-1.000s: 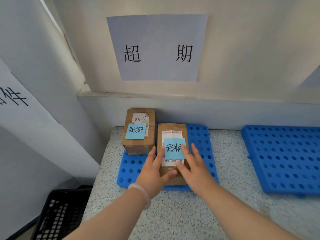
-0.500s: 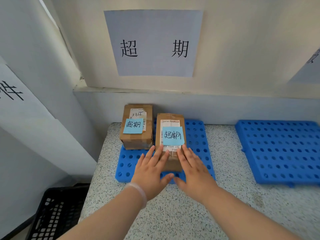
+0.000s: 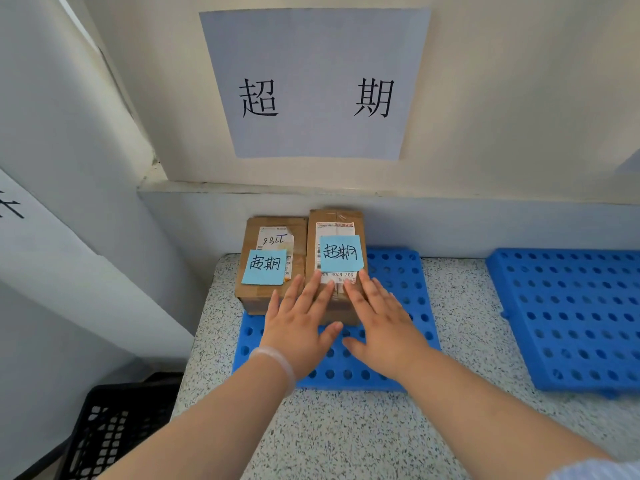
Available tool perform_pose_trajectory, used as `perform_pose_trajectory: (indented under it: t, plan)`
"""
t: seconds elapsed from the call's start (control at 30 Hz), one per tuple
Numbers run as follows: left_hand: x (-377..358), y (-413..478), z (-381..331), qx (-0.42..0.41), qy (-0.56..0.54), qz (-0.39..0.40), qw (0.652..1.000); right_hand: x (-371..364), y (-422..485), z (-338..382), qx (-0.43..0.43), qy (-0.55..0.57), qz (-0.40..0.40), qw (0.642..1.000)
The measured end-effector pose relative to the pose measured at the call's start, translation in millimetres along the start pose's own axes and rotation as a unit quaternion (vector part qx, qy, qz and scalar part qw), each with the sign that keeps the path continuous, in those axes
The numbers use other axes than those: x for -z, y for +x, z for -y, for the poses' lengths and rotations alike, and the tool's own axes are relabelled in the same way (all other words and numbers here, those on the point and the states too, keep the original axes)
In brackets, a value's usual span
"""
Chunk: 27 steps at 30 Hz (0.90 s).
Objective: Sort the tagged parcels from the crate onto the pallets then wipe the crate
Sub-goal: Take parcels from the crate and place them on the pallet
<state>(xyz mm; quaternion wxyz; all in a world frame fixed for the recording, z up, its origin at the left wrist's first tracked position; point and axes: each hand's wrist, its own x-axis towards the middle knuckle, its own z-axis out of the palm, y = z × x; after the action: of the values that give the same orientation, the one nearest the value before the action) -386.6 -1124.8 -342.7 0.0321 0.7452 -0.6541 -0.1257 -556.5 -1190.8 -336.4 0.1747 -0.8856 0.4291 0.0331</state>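
Two brown cardboard parcels with blue sticky tags stand side by side at the back of a blue perforated pallet [image 3: 391, 292], against the wall. The left parcel [image 3: 268, 237] is untouched. My left hand [image 3: 299, 327] and my right hand [image 3: 381, 322] lie flat, fingers spread, with fingertips on the near end of the right parcel [image 3: 337, 220]. Neither hand grips it. The black crate [image 3: 110, 427] sits low at the bottom left, beside the speckled counter.
A second blue pallet [image 3: 568, 317] lies to the right on the speckled counter [image 3: 363, 438]. A paper sign [image 3: 313, 81] with two characters hangs on the wall above the parcels. A white wall panel closes off the left side.
The right parcel has slid away from me to the wall, level with the left parcel. Both hands followed it forward, and their fingers flattened from its sides onto its near end.
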Motion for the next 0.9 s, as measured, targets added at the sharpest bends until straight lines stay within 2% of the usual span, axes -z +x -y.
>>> perform_pose_trajectory:
  t: [0.3,0.5,0.7,0.9]
  plan:
    - [5.3,9.2,9.6,-0.012,0.001,0.007,1.0,5.4,9.9,5.5,-0.009,-0.01,0.005,1.0]
    - [14.0,-1.4,-2.3,-0.026,0.018,-0.01,0.999,14.1,-19.0,8.4,-0.017,-0.012,-0.02,1.0]
    - [22.1,-30.1,-41.9,-0.061,0.048,-0.017,0.997,19.3,-78.6,1.7,-0.04,-0.031,-0.041,0.998]
    - [27.5,-62.5,-113.5,-0.112,0.065,-0.026,0.991,25.1,-154.6,-20.0,-0.056,-0.06,-0.081,0.993]
